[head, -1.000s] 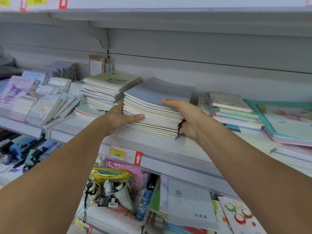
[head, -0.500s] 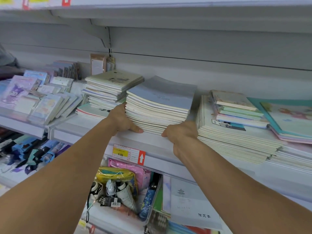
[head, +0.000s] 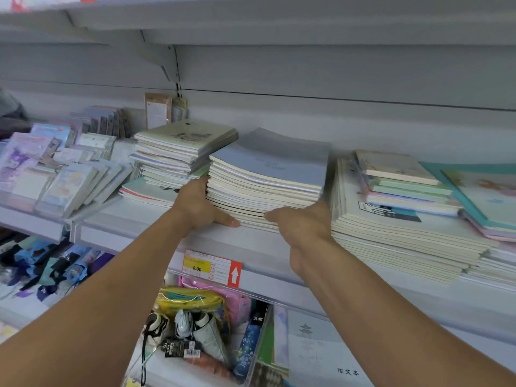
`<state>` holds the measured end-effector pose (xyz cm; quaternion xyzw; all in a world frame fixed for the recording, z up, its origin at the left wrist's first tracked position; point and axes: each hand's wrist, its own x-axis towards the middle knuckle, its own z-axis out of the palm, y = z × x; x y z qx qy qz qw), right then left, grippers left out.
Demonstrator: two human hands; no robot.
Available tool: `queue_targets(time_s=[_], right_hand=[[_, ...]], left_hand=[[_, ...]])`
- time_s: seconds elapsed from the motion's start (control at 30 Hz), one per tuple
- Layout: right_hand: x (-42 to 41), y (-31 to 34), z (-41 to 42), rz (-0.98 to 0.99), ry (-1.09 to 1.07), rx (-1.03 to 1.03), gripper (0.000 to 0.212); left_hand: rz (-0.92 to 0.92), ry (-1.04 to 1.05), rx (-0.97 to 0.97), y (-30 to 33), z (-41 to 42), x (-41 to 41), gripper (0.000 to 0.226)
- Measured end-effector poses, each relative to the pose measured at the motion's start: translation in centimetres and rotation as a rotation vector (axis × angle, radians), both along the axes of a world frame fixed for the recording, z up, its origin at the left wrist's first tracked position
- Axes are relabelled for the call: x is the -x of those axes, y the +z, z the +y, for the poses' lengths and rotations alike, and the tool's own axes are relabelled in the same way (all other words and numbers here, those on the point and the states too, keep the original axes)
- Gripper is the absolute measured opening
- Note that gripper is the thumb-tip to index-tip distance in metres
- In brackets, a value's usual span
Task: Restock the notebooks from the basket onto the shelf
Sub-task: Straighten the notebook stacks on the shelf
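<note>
White metal shelf carries the thick stack of blue-covered paper notebooks, between neighbouring piles. Left hand and right hand clasp its front corners, fingers curled round. Likely heavy, floppy, slippery covers: hold low, both sides.

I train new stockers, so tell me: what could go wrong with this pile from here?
1. The blue-covered notebook stack is tall and its upper layers sit fanned and uneven; when the left hand and right hand let go, the top copies may slide off.
2. It sits near the shelf's front edge, so a nudge could tip it off.
3. Pushing it back crooked could jam it against the cream notebook pile.
</note>
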<state>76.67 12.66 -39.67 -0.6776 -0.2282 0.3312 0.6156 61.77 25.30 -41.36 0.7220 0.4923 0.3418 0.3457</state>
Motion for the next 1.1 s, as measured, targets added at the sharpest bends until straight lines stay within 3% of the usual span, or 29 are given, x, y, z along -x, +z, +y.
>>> queue_targets(time_s=[0.13, 0.23, 0.3, 0.43, 0.6, 0.73, 0.8, 0.87, 0.93, 1.1], right_hand=[[-0.9, 1.9, -0.5, 0.183, 0.118, -0.010, 0.068], [-0.7, 2.5, -1.1, 0.215, 0.085, -0.075, 0.099], [-0.3, 3.2, -1.2, 0.271, 0.029, -0.169, 0.111], [-0.6, 4.3, -0.1, 0.343, -0.117, -0.198, 0.082], [-0.5, 3.1, 0.1, 0.285, -0.138, -0.147, 0.069], [-1.0, 2.3, 0.2, 0.216, -0.111, -0.142, 0.072], [-1.1, 2.0, -0.3, 0.032, -0.160, -0.186, 0.058], [-1.3, 2.0, -0.3, 0.081, -0.211, -0.249, 0.046], [-0.8, 1.9, -0.9, 0.007, -0.161, -0.288, 0.054], [1.1, 2.0, -4.8, 0.272, 0.010, -0.220, 0.070]], left_hand=[[-0.011, 0.006, 0.022, 0.6, -0.6, -0.1, 0.083], [-0.132, -0.164, 0.152, 1.4, -1.2, 0.1, 0.096], [-0.286, -0.157, 0.234, 2.4, -1.7, -0.2, 0.112], [-0.417, 0.060, 0.374, 3.8, -3.1, -2.2, 0.122], [-0.487, 0.177, 0.397, 3.5, -3.6, -3.1, 0.101], [-0.475, 0.158, 0.383, 3.1, -3.3, -3.1, 0.098], [-0.461, 0.129, 0.376, 2.8, -3.2, -3.4, 0.100], [-0.451, 0.127, 0.354, 2.8, -3.0, -3.6, 0.097], [-0.436, 0.119, 0.357, 3.0, -2.8, -3.5, 0.096], [-0.446, 0.012, 0.375, 3.0, -3.5, -2.3, 0.090]])
